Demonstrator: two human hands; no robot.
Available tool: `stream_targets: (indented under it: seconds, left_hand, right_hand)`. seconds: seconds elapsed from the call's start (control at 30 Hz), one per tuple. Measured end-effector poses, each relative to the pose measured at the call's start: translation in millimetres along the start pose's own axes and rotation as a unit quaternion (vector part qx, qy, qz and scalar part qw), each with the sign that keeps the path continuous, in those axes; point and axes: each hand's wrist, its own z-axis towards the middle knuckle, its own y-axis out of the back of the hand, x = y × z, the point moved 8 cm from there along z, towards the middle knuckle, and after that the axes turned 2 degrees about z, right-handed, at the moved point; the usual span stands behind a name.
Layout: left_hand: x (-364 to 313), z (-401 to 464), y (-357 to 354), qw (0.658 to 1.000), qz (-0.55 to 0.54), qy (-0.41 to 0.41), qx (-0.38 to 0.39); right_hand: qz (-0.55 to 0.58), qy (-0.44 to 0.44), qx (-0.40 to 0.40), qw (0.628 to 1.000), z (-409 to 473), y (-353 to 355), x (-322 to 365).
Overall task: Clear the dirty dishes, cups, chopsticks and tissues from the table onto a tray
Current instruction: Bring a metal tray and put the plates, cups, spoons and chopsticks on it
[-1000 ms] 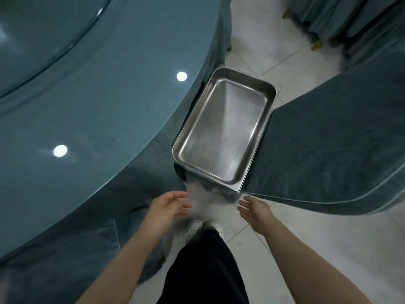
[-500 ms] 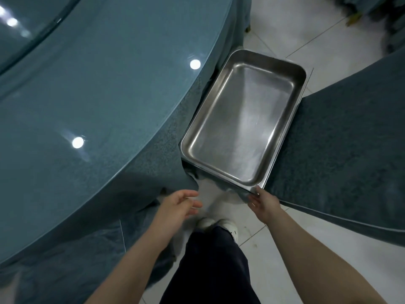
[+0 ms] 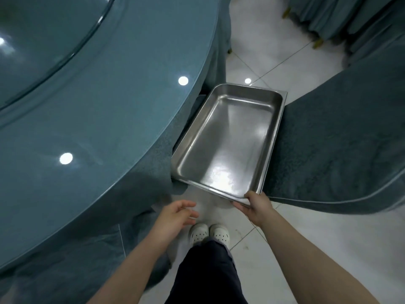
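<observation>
Right hand (image 3: 256, 206) gripping near right corner of steel tray (image 3: 228, 137), thumb over rim, fingers beneath. Left hand (image 3: 175, 216) held free and relaxed above floor, fingers loosely spread, just short of tray's near edge. Tray wedged between round table (image 3: 92, 110), draped in teal cloth under glass, and teal-covered chair (image 3: 337, 154). Below, white clogs (image 3: 209, 233) on pale tiled floor (image 3: 328, 244); more draped chairs (image 3: 341, 18) beyond.

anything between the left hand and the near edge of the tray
Nothing visible. The left hand hovers open over bare floor, a clear gap short of the tray, whose near right corner the right hand grips.
</observation>
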Motion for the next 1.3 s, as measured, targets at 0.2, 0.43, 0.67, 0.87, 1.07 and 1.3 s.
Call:
stream_targets:
  seconds: [0.2,0.43,0.67,0.87,1.07,1.3]
  left_hand:
    - [13.1,-4.9,-1.3,0.997,-0.065,0.032,-0.029]
    - [47.8,-25.3,-30.7,0.977,-0.192,0.091,-0.002]
    - [63.0,-65.1,-57.8,0.956,-0.288,0.027,-0.043]
    - [70.1,-104.6,-75.4,0.935,-0.350,-0.014,-0.051]
    - [60.6,-136.1,-77.0,0.914,-0.390,-0.077,-0.084]
    - [20.7,-167.2,-38.4,0.891,-0.398,-0.177,-0.131]
  right_hand:
    - [-0.021,0.030,-0.023,0.999,-43.1,34.1,-2.7]
    - [-0.027,0.092,0.001,0.995,-108.8,77.3,-12.0]
    - [-0.023,0.181,0.061,0.981,-179.1,109.9,-13.3]
    - [-0.021,0.220,0.096,0.970,-226.8,141.3,-13.6]
    - [-0.024,0.240,0.122,0.963,-260.9,155.4,-5.2]
    - [-0.028,0.244,0.171,0.954,-284.0,116.9,10.0]
